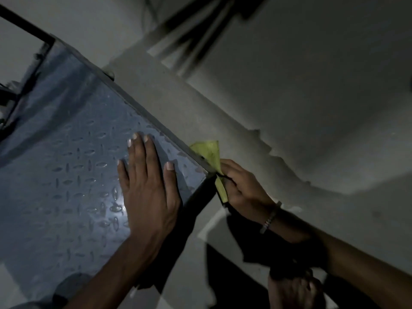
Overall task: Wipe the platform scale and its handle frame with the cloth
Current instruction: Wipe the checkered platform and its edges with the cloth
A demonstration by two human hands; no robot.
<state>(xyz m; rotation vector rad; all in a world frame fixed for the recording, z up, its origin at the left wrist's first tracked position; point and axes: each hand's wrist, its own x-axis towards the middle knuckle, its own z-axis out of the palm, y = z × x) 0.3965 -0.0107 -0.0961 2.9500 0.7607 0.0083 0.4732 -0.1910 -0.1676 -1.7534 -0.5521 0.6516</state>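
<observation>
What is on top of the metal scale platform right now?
Only the left hand, pressed flat on the platform. The cloth is off its corner edge, in the right hand.

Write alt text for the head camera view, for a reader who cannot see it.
A person's right hand presses a yellow-green cloth against the side edge of a grey diamond-plate metal platform scale, near its corner. The left hand lies flat, fingers spread, on the plate. The scene is dim; the scale's dark handle frame shows at upper left above a grey concrete floor.

Diamond-tread steel platform scale [73, 152] on the floor, yellow-green cloth [210, 157] against its corner edge.
</observation>
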